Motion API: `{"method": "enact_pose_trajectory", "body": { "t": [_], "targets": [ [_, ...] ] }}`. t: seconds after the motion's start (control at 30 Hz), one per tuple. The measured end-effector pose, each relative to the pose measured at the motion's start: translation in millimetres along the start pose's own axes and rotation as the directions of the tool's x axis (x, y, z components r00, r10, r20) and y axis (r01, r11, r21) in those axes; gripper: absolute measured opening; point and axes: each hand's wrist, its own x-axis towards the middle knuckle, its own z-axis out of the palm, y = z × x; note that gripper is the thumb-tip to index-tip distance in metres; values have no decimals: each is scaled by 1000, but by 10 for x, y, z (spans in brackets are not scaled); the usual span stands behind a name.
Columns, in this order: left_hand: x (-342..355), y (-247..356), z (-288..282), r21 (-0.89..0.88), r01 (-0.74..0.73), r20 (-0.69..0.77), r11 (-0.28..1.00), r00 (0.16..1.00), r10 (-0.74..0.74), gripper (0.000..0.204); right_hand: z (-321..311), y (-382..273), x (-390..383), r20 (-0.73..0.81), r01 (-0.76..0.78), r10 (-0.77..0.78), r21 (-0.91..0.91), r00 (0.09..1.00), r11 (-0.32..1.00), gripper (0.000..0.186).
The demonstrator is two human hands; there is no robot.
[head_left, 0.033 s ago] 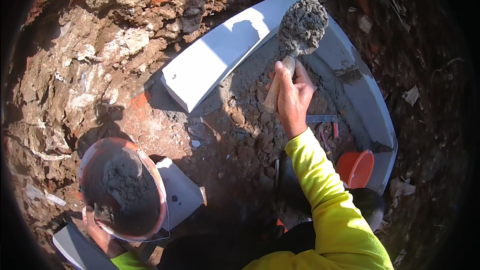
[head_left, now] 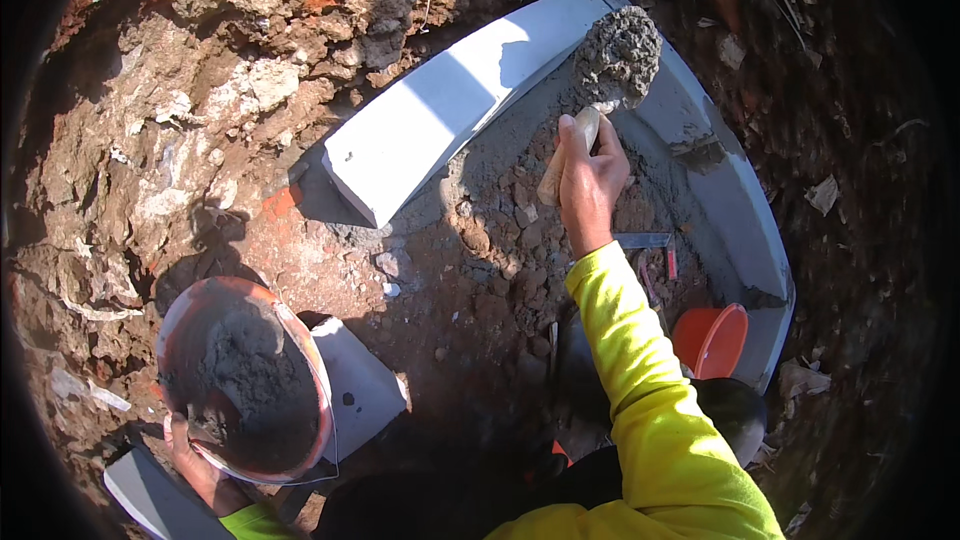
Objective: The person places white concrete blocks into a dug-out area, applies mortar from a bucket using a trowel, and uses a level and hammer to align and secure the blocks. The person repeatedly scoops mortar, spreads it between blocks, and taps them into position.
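Observation:
My right hand (head_left: pixel 592 180) is closed around the wooden handle of a trowel (head_left: pixel 552 178). A heaped lump of wet grey mortar (head_left: pixel 617 52) covers the trowel's blade, above the corner where two pale blocks meet. At lower left my left hand (head_left: pixel 195 465) grips the rim of an orange bucket (head_left: pixel 325 390), its thumb over the edge and the other fingers partly hidden. Grey mortar (head_left: pixel 250 370) lies inside the bucket, which tilts toward me. The long pale block (head_left: pixel 440 100) stands beyond my right hand, while a row of blocks (head_left: pixel 735 195) curves down the right side.
An orange container (head_left: pixel 712 340) sits inside the right-hand blocks. Close by lies a metal try square (head_left: pixel 643 240) with a red part. Another grey block (head_left: pixel 360 390) is beside the bucket. Rough earth (head_left: pixel 200 120) rises at left, and loose soil (head_left: pixel 490 270) covers the middle.
My right hand and the mortar-loaded trowel have shifted slightly toward the right and nearer to me. The left hand and the bucket look nearly unmoved.

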Motion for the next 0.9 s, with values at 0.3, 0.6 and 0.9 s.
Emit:
{"method": "enact_pose_trajectory", "body": {
  "t": [0.3, 0.6, 0.9],
  "targets": [
    [-11, -51, -128, 260, 2, -25, 966, 1000, 5, 54, -1324, 867, 1744, 127, -31, 248, -835, 960, 549, 52],
    [-8, -128, 35, 300, 25, -96, 954, 995, 4, 46, -2141, 2118, 1603, 83, -32, 124, -695, 989, 719, 53],
    [-599, 383, 1160, 631, 235, -369, 740, 929, 20, 41, -1114, 2107, 1314, 333, 298, -79, -683, 940, 667, 30]
  ]
}}
